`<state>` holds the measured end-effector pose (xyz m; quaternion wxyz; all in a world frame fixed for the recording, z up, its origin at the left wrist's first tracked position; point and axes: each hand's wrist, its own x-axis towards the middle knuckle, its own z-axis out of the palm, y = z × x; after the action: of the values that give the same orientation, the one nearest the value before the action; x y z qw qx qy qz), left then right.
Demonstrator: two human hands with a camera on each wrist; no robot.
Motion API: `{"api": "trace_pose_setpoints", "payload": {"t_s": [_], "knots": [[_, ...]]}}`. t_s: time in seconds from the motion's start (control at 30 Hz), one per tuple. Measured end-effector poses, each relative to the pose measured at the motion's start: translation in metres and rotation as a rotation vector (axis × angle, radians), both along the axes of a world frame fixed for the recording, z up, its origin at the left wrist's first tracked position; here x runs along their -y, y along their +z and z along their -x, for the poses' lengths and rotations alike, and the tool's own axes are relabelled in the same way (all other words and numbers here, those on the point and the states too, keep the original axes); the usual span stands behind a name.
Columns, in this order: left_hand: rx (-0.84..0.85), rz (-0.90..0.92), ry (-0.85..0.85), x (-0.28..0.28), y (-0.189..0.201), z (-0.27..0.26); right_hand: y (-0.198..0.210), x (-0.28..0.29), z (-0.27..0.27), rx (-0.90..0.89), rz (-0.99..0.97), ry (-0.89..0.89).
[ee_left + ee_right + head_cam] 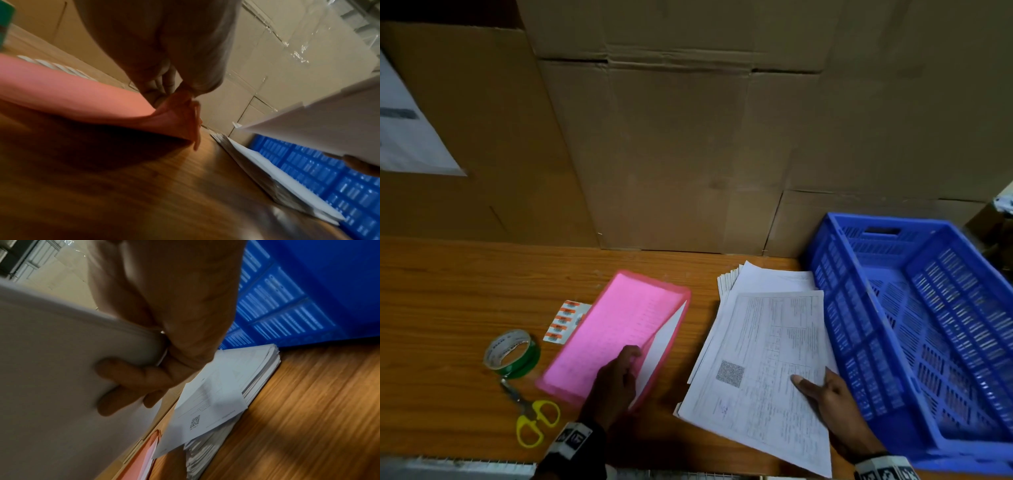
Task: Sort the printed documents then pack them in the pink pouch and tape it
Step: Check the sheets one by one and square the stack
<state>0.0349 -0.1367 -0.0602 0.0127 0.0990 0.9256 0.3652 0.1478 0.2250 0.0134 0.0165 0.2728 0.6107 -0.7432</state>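
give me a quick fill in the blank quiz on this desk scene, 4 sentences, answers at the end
1. The left hand holds open the mouth of the ____ pouch.
2. The right hand grips a sheaf of printed ____.
3. The crate to the right of the paper stack is ____ in colour.
4. The scissors beside the tape roll have ____ handles.

Missing words: pink; documents; blue; yellow

No text is legible; the top printed document [763, 359] bears a QR code.
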Motion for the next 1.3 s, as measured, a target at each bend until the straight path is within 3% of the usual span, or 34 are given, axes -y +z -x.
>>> {"api": "trace_pose_setpoints", "payload": {"t_s": [0.27,0.57,0.93,1.3], "knots": [[-0.284,-0.085,-0.045,0.019,0.022,0.008,0.007,0.022,0.021,0.066,0.05,0.232],[-0.202,-0.088,-0.093,0.031,0.036,0.002,0.011,0.069,0.069,0.129,0.006,0.488],[-0.002,-0.065,-0.208,0.048,0.043,-0.005,-0.022,0.089,0.116,0.179,-0.176,0.23],[0.044,0.049,-0.32,0.048,0.048,-0.004,-0.016,0.099,0.115,0.085,-0.336,0.228]]}}
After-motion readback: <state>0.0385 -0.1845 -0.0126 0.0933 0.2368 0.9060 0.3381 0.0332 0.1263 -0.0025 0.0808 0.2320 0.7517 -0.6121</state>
